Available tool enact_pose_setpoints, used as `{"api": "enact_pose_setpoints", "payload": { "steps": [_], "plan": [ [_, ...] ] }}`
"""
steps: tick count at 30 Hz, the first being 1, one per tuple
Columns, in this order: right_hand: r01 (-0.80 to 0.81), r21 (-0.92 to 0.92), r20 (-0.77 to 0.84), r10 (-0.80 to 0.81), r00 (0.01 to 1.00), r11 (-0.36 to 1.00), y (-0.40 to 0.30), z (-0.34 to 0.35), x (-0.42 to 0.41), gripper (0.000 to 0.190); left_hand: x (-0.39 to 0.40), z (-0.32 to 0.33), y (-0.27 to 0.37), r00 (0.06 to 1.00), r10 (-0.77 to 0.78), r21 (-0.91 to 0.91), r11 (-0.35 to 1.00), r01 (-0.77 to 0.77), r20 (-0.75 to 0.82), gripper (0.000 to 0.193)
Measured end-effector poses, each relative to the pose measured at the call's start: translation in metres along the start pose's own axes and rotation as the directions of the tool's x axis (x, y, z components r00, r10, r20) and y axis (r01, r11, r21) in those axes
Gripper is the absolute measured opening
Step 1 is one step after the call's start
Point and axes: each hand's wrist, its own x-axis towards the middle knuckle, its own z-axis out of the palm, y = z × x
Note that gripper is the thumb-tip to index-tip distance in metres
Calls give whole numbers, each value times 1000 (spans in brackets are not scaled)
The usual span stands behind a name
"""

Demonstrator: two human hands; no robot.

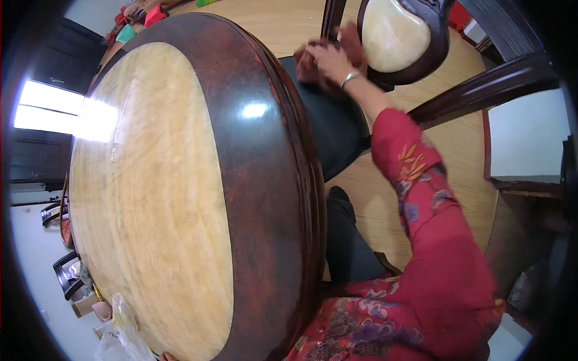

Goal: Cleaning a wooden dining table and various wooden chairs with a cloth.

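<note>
My right hand (333, 63), with a silver bracelet at the wrist, holds a brown cloth (311, 67) over the back part of a dark chair seat (334, 131). Part of the cloth rises near the chair's backrest, and both are blurred. A pale stone panel (395, 34) is set in the dark wooden backrest. To the left of the seat stands a large round table with a dark reddish-brown wooden rim (262, 203) and a cream stone top (171, 194). Only the fingertips of my left hand (167, 357) show, at the table's edge along the bottom of the picture.
A clear plastic bag (124, 334) and a pink cup (102, 311) are at the table's lower left. More dark chairs (67, 275) stand beyond it. A dark wooden bar (483, 90) crosses at right above the wood-look floor (384, 212). My leg (350, 243) is beside the table.
</note>
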Motion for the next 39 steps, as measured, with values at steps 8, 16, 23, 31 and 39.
{"api": "enact_pose_setpoints", "payload": {
  "steps": [8, 16, 23, 31, 39],
  "plan": [
    [-234, 68, 172, 219, 960, 970, -22, 71, -50, 65, -8, -8, 18, 1000, 2, -35, 999, -3, -14, 44],
    [-148, 133, 157, 127, 979, 980, -51, 106, -14, 39, -13, -7, 64, 993, 76, -63, 995, -81, -86, 40],
    [110, 315, 15, -121, 993, 943, -131, 98, -140, 37, -3, 3, 14, 998, -65, -76, 995, 66, 4, 41],
    [408, 410, -98, -405, 909, 816, -146, 43, -211, 37, 14, 20, -48, 999, -38, -94, 995, 39, 10, 47],
    [-66, 440, 153, -2, 988, 896, -25, -4, -351, 43, 16, 27, -68, 996, 59, 16, 998, -58, -62, 50]
  ]
}}
